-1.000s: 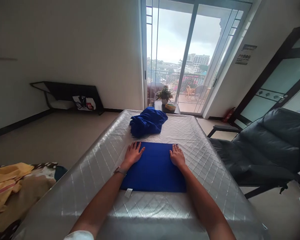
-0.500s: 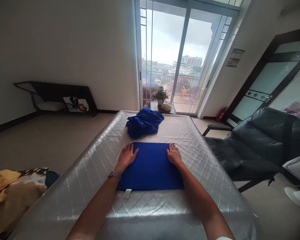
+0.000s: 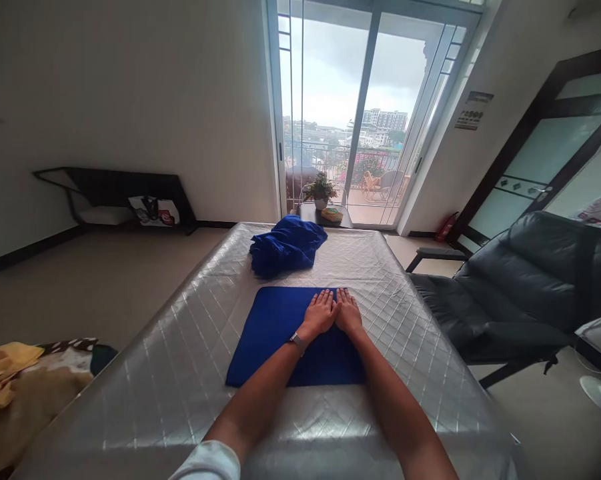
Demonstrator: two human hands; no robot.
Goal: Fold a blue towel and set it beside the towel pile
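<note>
A blue folded cloth [image 3: 270,333] lies flat on the silver quilted cover of a table [image 3: 190,360]. My left hand [image 3: 322,313], with a watch [image 3: 298,341] at its wrist, rests flat on the upper right part of the cloth, fingers stretched out. Right beside it, my right hand [image 3: 349,311] lies flat on the cloth's upper right corner, and the two hands touch. Neither hand grips anything. Beyond the folded cloth sits a crumpled heap of blue fabric [image 3: 287,247].
A black padded chair [image 3: 520,287] stands along the right side. Yellow and brown fabrics [image 3: 25,387] are heaped at lower left. Past the far edge are a small table with a potted plant [image 3: 321,190] and a sliding glass door [image 3: 325,87]. A folded black frame [image 3: 125,187] leans by the wall.
My left hand has moved right from the cloth's upper left corner to beside my right hand. The white tag at the cloth's near edge no longer shows. My right hand has stayed put.
</note>
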